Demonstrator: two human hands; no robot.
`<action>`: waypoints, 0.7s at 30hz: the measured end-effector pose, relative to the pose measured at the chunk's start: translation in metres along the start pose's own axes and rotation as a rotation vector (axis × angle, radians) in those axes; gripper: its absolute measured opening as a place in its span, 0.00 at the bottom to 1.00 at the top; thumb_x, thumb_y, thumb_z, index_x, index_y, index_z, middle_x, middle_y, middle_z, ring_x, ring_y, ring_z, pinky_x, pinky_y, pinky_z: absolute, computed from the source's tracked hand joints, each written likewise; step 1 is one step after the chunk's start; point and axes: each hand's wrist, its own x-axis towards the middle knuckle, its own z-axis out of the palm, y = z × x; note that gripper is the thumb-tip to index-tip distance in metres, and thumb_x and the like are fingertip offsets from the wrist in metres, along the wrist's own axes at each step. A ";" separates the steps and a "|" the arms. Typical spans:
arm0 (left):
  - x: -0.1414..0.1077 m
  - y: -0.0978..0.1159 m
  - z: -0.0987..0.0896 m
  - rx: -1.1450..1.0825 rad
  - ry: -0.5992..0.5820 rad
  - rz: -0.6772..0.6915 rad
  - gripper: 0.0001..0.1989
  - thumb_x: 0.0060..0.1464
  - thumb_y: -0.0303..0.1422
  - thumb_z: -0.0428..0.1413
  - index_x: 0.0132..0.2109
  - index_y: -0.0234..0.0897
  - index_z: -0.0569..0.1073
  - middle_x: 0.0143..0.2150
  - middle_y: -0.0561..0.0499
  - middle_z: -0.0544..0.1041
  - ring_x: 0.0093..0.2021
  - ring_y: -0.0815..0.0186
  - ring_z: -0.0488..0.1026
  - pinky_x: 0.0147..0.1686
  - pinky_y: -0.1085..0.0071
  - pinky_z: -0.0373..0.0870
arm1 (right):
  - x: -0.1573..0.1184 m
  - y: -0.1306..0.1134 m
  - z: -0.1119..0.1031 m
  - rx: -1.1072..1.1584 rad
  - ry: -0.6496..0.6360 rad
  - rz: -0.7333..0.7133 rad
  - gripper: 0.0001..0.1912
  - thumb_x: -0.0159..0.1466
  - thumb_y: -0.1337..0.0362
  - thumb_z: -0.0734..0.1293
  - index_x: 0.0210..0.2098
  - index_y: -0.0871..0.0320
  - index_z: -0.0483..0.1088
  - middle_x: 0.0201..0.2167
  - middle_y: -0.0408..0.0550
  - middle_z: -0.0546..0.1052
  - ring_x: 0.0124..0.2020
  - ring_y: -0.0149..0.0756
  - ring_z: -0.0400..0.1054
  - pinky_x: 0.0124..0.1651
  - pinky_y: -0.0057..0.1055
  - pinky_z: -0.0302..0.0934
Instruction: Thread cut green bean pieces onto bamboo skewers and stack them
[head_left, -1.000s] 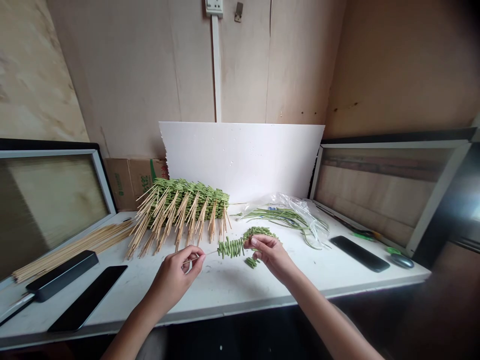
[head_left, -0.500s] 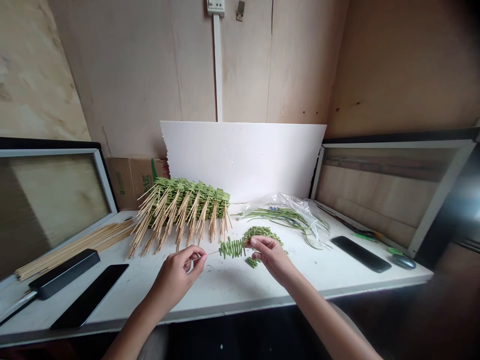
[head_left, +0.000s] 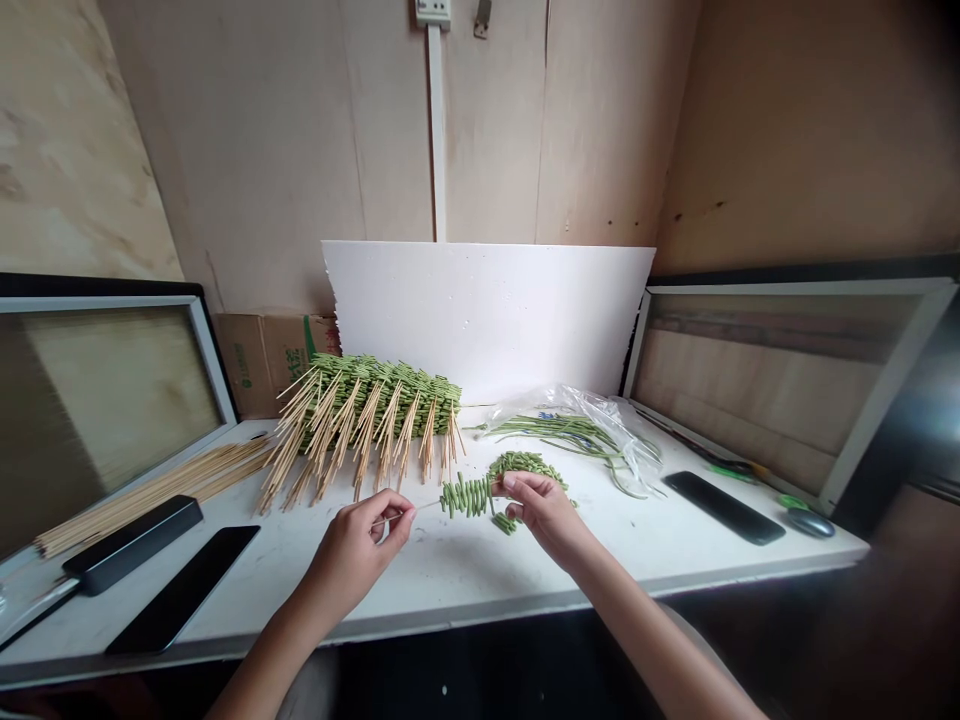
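Observation:
My left hand [head_left: 371,540] pinches the bare end of a thin wooden skewer [head_left: 427,505], which points to the right. Threaded on the skewer is a row of short cut green stem pieces [head_left: 465,495], side by side like a ladder. At the row's right end my right hand [head_left: 544,510] is closed, thumb and forefinger pinched at the last green piece; the fingers partly hide it. Just behind that hand lies a pile of loose green pieces [head_left: 525,462], with a few more below the fingers.
Finished green skewers [head_left: 375,400] are stacked at the back left, beside bare skewers [head_left: 165,490]. A plastic bag [head_left: 600,430] with long green stems [head_left: 555,430] lies back right. Phones [head_left: 184,590] [head_left: 724,507], a black box [head_left: 135,545] and a mouse [head_left: 810,522] lie on the white table [head_left: 420,600].
Both hands and the skewer keep nearly the same place. The whole view has shifted very slightly.

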 end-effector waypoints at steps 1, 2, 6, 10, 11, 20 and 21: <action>0.000 -0.001 0.000 0.008 -0.005 -0.004 0.11 0.65 0.39 0.54 0.38 0.38 0.76 0.30 0.52 0.78 0.24 0.69 0.65 0.25 0.75 0.63 | 0.000 0.001 0.000 -0.005 0.008 -0.002 0.13 0.61 0.52 0.76 0.36 0.55 0.83 0.38 0.50 0.82 0.28 0.31 0.66 0.35 0.33 0.65; 0.000 -0.001 0.000 0.012 -0.009 -0.005 0.11 0.65 0.39 0.54 0.38 0.38 0.76 0.29 0.52 0.77 0.23 0.70 0.64 0.25 0.75 0.62 | 0.000 0.002 0.000 -0.013 0.017 -0.006 0.13 0.61 0.52 0.76 0.36 0.55 0.83 0.38 0.50 0.82 0.28 0.30 0.66 0.34 0.32 0.65; -0.001 -0.001 0.000 -0.004 0.003 0.020 0.11 0.65 0.39 0.54 0.37 0.39 0.77 0.30 0.52 0.78 0.25 0.68 0.68 0.26 0.75 0.65 | 0.000 0.003 0.003 -0.072 0.045 -0.030 0.14 0.61 0.51 0.76 0.35 0.56 0.83 0.38 0.50 0.82 0.26 0.29 0.65 0.34 0.33 0.66; 0.000 0.001 -0.001 -0.033 -0.007 0.012 0.11 0.64 0.39 0.55 0.37 0.39 0.78 0.30 0.51 0.79 0.28 0.66 0.73 0.29 0.75 0.68 | -0.003 0.000 0.007 -0.105 0.053 -0.054 0.15 0.61 0.50 0.75 0.36 0.56 0.83 0.38 0.50 0.81 0.26 0.29 0.65 0.34 0.33 0.66; 0.000 0.002 -0.001 -0.042 -0.014 0.004 0.11 0.64 0.39 0.54 0.38 0.39 0.78 0.31 0.51 0.79 0.29 0.66 0.73 0.30 0.75 0.69 | -0.004 -0.002 0.008 -0.113 0.055 -0.058 0.15 0.61 0.50 0.75 0.36 0.56 0.83 0.38 0.50 0.81 0.26 0.30 0.66 0.34 0.33 0.66; 0.000 0.001 0.003 -0.069 -0.096 -0.046 0.14 0.68 0.43 0.51 0.42 0.40 0.76 0.34 0.51 0.78 0.33 0.65 0.74 0.33 0.73 0.68 | -0.002 -0.005 0.005 -0.148 0.105 -0.070 0.18 0.59 0.47 0.76 0.37 0.55 0.81 0.37 0.49 0.81 0.25 0.30 0.64 0.37 0.34 0.66; 0.000 0.001 0.003 -0.057 -0.099 -0.044 0.14 0.69 0.43 0.51 0.42 0.40 0.75 0.34 0.51 0.78 0.32 0.65 0.73 0.33 0.73 0.68 | -0.001 -0.005 0.005 -0.156 0.101 -0.067 0.18 0.60 0.47 0.75 0.37 0.55 0.81 0.37 0.48 0.80 0.25 0.29 0.63 0.38 0.35 0.65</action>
